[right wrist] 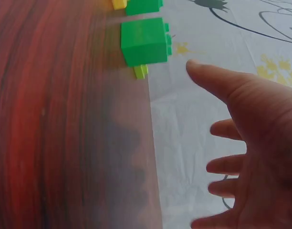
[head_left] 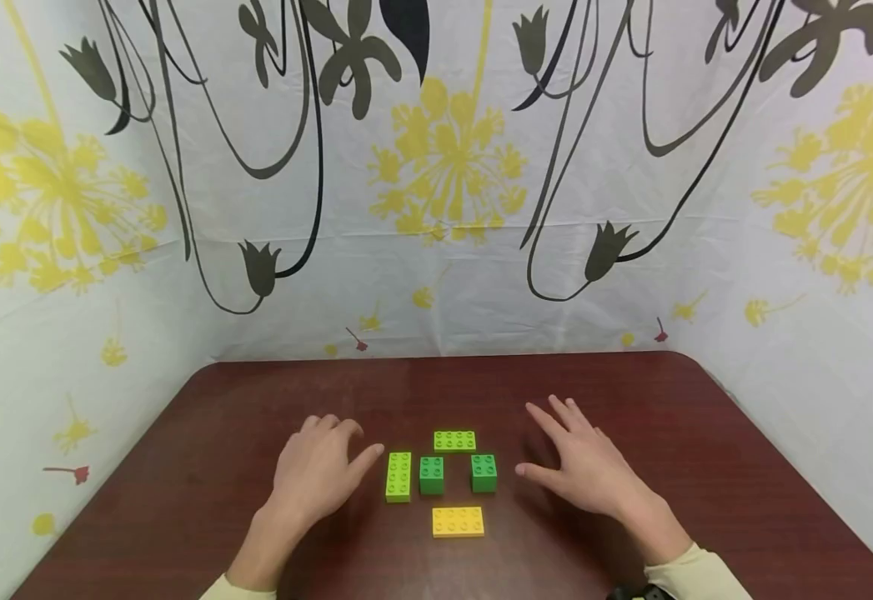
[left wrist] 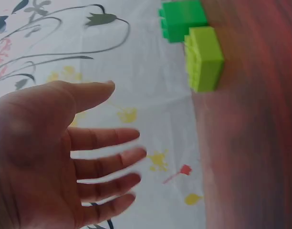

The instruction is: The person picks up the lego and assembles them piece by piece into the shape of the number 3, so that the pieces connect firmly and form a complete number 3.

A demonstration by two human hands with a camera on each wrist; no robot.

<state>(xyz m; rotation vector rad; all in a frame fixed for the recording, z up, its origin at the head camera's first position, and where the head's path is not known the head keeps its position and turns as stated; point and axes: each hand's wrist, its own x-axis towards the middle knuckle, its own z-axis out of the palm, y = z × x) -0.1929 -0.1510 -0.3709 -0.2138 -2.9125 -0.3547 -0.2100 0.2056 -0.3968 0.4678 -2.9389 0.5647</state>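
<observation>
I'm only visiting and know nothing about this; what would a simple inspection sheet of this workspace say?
Surface: dark red-brown wood-look table, far corners rounded.
Job's things: lime-green rectangular plastic brick at left; second lime-green rectangular plastic brick at the far side; two square-topped green plastic bricks between; yellow rectangular plastic brick nearest the person. All studs up.
Clutter: nothing seen.
Hands: left hand left of the bricks, right hand right; both hold nothing.
Cables: nothing seen.
Surroundings: white flower-printed sheet behind and alongside.
</observation>
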